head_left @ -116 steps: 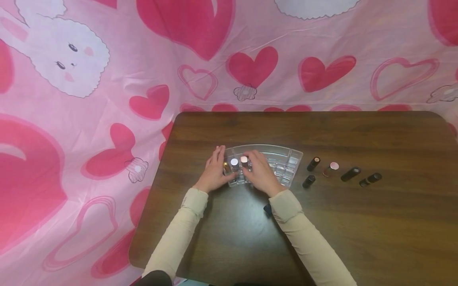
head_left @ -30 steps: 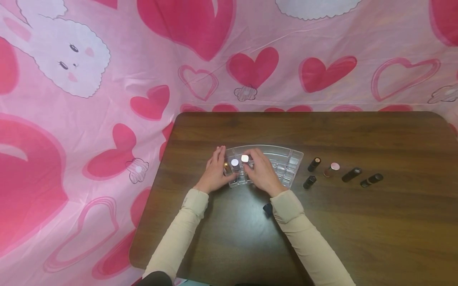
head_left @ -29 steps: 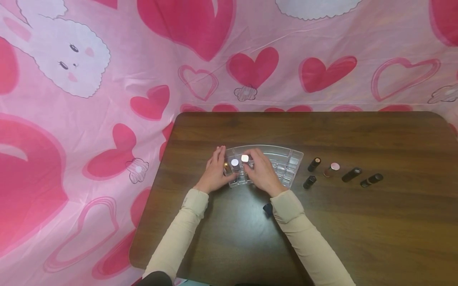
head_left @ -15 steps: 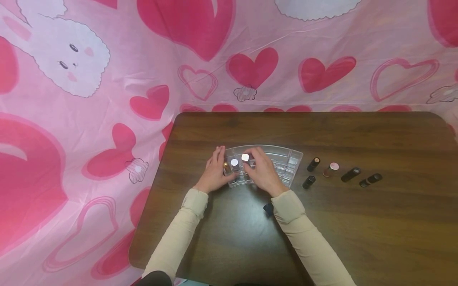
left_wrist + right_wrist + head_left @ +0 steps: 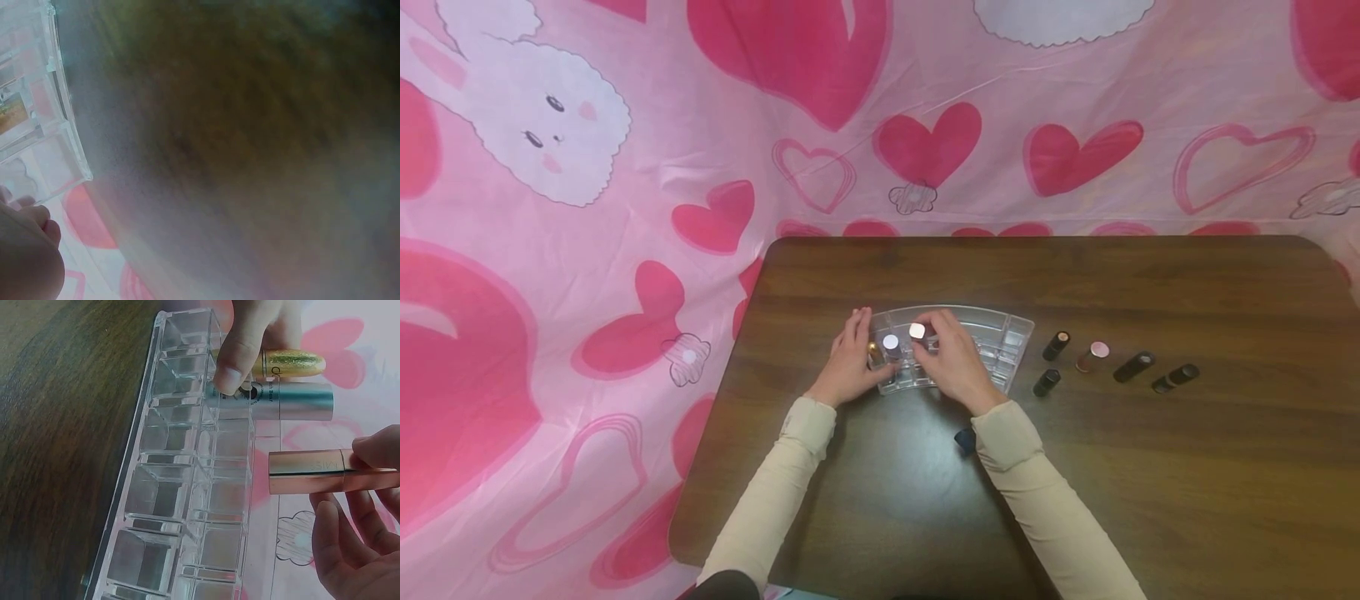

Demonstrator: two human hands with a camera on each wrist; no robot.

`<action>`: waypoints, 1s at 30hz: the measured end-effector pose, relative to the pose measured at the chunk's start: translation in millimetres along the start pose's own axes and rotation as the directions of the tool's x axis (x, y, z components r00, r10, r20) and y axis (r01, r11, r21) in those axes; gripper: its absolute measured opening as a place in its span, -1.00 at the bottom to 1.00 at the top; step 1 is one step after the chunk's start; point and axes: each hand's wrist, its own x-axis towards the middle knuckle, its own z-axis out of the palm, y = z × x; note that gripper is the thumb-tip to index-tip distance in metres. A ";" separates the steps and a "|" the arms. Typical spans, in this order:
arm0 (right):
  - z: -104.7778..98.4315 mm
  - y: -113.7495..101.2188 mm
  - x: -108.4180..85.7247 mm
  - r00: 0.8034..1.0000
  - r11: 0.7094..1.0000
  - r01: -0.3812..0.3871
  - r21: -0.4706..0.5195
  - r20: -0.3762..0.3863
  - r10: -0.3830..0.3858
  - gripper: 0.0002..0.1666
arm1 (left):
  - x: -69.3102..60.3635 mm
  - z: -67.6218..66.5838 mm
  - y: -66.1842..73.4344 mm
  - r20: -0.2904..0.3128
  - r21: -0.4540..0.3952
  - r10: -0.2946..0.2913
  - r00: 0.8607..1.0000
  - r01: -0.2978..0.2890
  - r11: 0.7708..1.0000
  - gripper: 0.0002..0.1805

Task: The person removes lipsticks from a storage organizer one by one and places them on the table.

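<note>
Right hand [image 5: 951, 358], centre of the head view, pinches a rose-gold lipstick [image 5: 306, 473] by its upper part, above a clear organizer [image 5: 1017, 337]. The left hand [image 5: 852, 358], fingers nearly straight, rests at the organizer's left end, beside a gold tube [image 5: 294, 362] and a silver-blue tube [image 5: 306, 401]. If lowered off-line, the lipstick's base could catch a divider and tilt; a shifting left thumb might nudge the silver-blue tube; the right sleeve [image 5: 1006, 435] could knock the dark object [image 5: 965, 442] just beside it, lower centre

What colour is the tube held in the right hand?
Shiny rose-gold; the tube shows best in the right wrist view.
</note>
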 end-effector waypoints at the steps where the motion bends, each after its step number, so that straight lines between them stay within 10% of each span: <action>1: -0.3 0.1 -0.2 1.000 1.000 -0.003 0.003 -0.001 0.003 -0.66 | -0.1 0.1 0.1 0.002 0.002 -0.001 1.000 0.001 1.000 0.21; 30: -18.4 2.8 -8.0 0.999 0.999 -0.033 0.035 -0.027 0.034 -0.65 | -0.3 1.0 0.5 0.001 -0.005 -0.021 1.000 0.021 1.000 0.23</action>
